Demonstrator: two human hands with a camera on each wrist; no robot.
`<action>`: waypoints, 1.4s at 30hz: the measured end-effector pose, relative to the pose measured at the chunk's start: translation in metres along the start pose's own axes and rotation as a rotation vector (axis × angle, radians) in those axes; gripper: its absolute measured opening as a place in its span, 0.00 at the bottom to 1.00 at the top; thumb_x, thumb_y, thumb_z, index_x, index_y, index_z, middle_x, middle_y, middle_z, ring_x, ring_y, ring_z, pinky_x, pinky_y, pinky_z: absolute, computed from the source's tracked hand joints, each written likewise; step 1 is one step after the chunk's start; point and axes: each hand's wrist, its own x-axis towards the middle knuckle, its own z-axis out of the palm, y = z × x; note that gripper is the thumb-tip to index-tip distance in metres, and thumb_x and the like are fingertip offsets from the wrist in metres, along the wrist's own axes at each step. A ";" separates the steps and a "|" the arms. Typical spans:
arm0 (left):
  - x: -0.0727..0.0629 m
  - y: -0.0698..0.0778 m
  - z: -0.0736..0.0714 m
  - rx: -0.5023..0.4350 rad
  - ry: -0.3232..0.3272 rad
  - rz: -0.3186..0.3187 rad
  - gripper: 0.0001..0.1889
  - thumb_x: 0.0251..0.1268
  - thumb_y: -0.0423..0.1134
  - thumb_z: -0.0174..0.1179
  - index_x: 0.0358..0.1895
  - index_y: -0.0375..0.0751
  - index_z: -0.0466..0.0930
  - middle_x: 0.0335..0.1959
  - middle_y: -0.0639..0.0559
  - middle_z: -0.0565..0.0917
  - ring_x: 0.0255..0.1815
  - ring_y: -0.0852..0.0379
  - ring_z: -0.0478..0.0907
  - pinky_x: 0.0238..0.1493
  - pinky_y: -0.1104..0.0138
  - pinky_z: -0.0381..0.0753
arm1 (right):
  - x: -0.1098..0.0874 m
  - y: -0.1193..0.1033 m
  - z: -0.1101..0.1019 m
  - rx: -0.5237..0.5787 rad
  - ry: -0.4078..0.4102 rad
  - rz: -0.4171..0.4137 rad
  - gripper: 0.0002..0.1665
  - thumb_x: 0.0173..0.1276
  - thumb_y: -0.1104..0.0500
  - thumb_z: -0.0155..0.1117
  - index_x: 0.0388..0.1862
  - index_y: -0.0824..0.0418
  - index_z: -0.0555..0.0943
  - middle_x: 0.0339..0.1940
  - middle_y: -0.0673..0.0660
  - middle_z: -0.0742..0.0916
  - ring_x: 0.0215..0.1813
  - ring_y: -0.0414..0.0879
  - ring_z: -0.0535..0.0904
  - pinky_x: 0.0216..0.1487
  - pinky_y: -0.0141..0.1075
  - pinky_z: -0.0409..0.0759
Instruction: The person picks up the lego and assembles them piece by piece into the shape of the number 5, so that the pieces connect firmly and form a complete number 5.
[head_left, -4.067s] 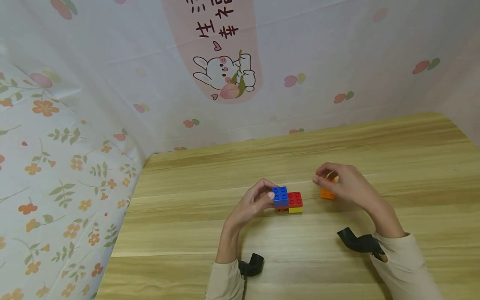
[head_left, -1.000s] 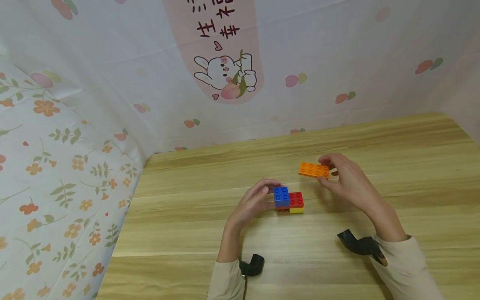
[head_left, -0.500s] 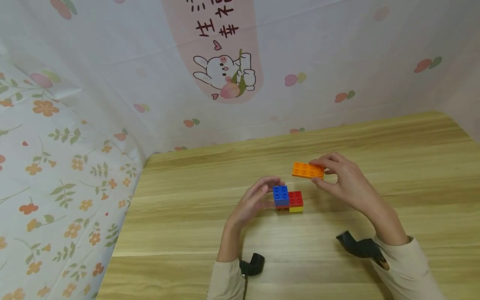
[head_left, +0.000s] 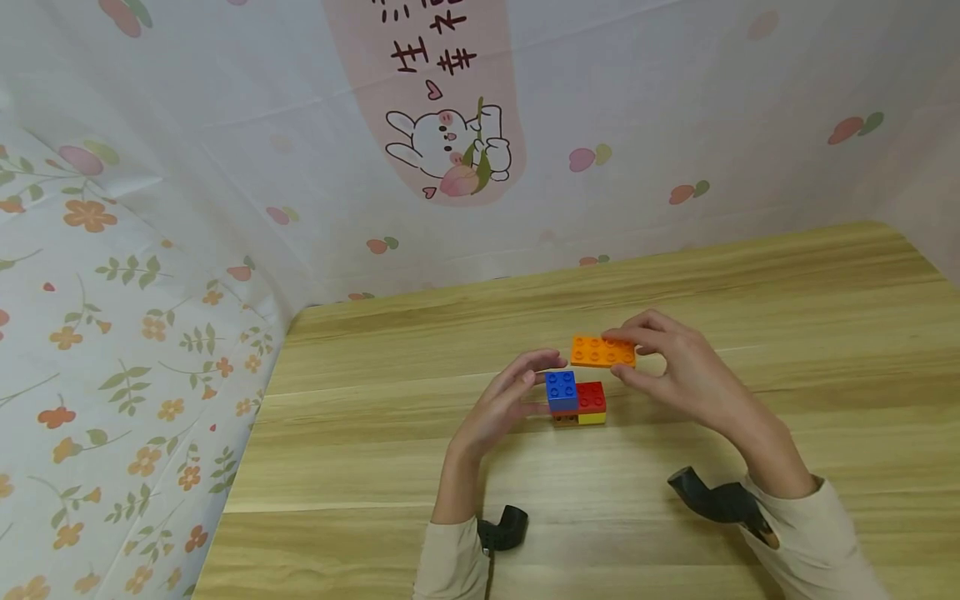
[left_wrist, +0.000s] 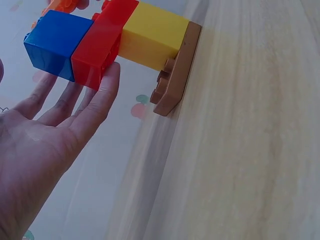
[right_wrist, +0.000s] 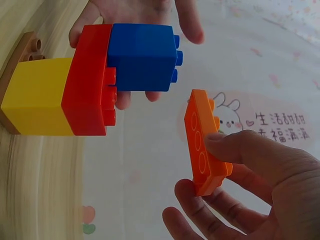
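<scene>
A building-brick stack stands on the table: a thin brown plate (left_wrist: 177, 75) lowest, then a yellow brick (left_wrist: 154, 36), a longer overhanging red brick (right_wrist: 86, 80) and a blue brick (head_left: 561, 392) on top. Behind the stack's left side, my left hand (head_left: 498, 408) lies with fingers extended and thumb apart; one fingertip appears to touch the red brick. My right hand (head_left: 678, 367) pinches a flat orange brick (head_left: 588, 352) between thumb and fingers, studs up, above and just beyond the stack. A gap separates orange from blue in the right wrist view.
The wooden table (head_left: 360, 467) carries the stack near its middle. A patterned cloth (head_left: 630, 100) hangs along the far edge, and a floral cloth (head_left: 150, 400) covers the left side. Black curved mounts (head_left: 712, 497) stick out from both wrists.
The orange brick, first low at the right, has been lifted and carried left toward the stack by the right hand. The left thumb has come off the blue brick; the stack stays put.
</scene>
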 end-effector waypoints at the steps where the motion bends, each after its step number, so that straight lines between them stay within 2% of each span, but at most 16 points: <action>1: 0.000 0.000 0.000 0.000 -0.005 0.000 0.21 0.75 0.31 0.28 0.67 0.25 0.52 0.66 0.31 0.57 0.63 0.47 0.62 0.56 0.44 0.68 | 0.000 -0.001 0.000 0.004 -0.004 -0.002 0.20 0.51 0.67 0.72 0.46 0.64 0.82 0.39 0.54 0.80 0.39 0.47 0.77 0.36 0.42 0.81; 6: 0.000 -0.001 -0.003 -0.001 -0.026 -0.007 0.22 0.75 0.30 0.27 0.68 0.26 0.50 0.67 0.31 0.56 0.65 0.44 0.60 0.57 0.42 0.65 | 0.000 -0.004 0.000 0.018 -0.017 -0.011 0.20 0.51 0.67 0.73 0.45 0.63 0.83 0.40 0.53 0.81 0.39 0.47 0.77 0.36 0.40 0.80; 10: 0.000 -0.006 -0.005 -0.025 -0.014 -0.021 0.22 0.75 0.31 0.28 0.69 0.29 0.52 0.67 0.34 0.58 0.66 0.40 0.59 0.57 0.42 0.66 | 0.000 -0.006 0.001 0.031 -0.024 -0.025 0.21 0.50 0.67 0.73 0.45 0.63 0.83 0.40 0.53 0.81 0.39 0.46 0.77 0.36 0.38 0.81; 15: 0.000 -0.014 -0.009 -0.056 -0.013 -0.039 0.22 0.77 0.35 0.32 0.69 0.33 0.54 0.68 0.39 0.59 0.65 0.41 0.60 0.57 0.45 0.67 | 0.000 -0.007 0.004 0.040 -0.029 -0.043 0.21 0.49 0.67 0.73 0.45 0.63 0.83 0.40 0.52 0.81 0.38 0.45 0.77 0.35 0.38 0.80; 22: 0.000 -0.015 -0.010 -0.044 -0.015 -0.044 0.24 0.76 0.43 0.37 0.69 0.34 0.56 0.68 0.41 0.59 0.66 0.43 0.60 0.57 0.47 0.68 | 0.001 -0.010 0.008 0.043 -0.057 -0.059 0.21 0.50 0.67 0.73 0.45 0.63 0.83 0.39 0.51 0.81 0.39 0.45 0.77 0.36 0.41 0.80; 25: 0.000 -0.014 -0.009 -0.042 -0.017 -0.075 0.23 0.76 0.42 0.36 0.69 0.36 0.56 0.68 0.43 0.59 0.66 0.44 0.60 0.57 0.44 0.67 | 0.001 -0.012 0.010 0.049 -0.079 -0.051 0.20 0.51 0.66 0.72 0.46 0.63 0.83 0.40 0.51 0.80 0.40 0.45 0.77 0.37 0.42 0.80; 30: -0.003 0.003 -0.003 -0.034 -0.030 -0.124 0.23 0.77 0.38 0.34 0.70 0.35 0.54 0.69 0.43 0.57 0.66 0.44 0.60 0.58 0.42 0.64 | 0.001 -0.013 0.014 0.067 -0.101 -0.060 0.20 0.51 0.66 0.72 0.46 0.63 0.83 0.40 0.51 0.80 0.41 0.45 0.76 0.38 0.40 0.79; 33: -0.003 0.009 -0.001 -0.028 -0.028 -0.133 0.22 0.77 0.36 0.33 0.69 0.33 0.54 0.69 0.41 0.57 0.66 0.44 0.60 0.59 0.42 0.63 | 0.002 -0.014 0.016 0.082 -0.111 -0.069 0.20 0.51 0.66 0.71 0.46 0.63 0.83 0.40 0.50 0.79 0.40 0.43 0.75 0.38 0.40 0.79; 36: -0.002 0.006 -0.001 -0.029 -0.021 -0.143 0.22 0.77 0.36 0.34 0.69 0.33 0.56 0.67 0.40 0.59 0.65 0.46 0.61 0.59 0.42 0.63 | 0.002 -0.014 0.018 0.086 -0.117 -0.071 0.20 0.51 0.67 0.71 0.46 0.63 0.83 0.40 0.50 0.79 0.40 0.43 0.75 0.38 0.41 0.79; 42: -0.001 -0.009 -0.006 -0.053 -0.012 -0.139 0.21 0.76 0.37 0.37 0.67 0.33 0.59 0.62 0.40 0.65 0.60 0.48 0.66 0.58 0.43 0.65 | 0.001 -0.013 0.018 0.092 -0.118 -0.069 0.20 0.50 0.67 0.71 0.45 0.63 0.83 0.40 0.49 0.78 0.40 0.42 0.74 0.37 0.40 0.79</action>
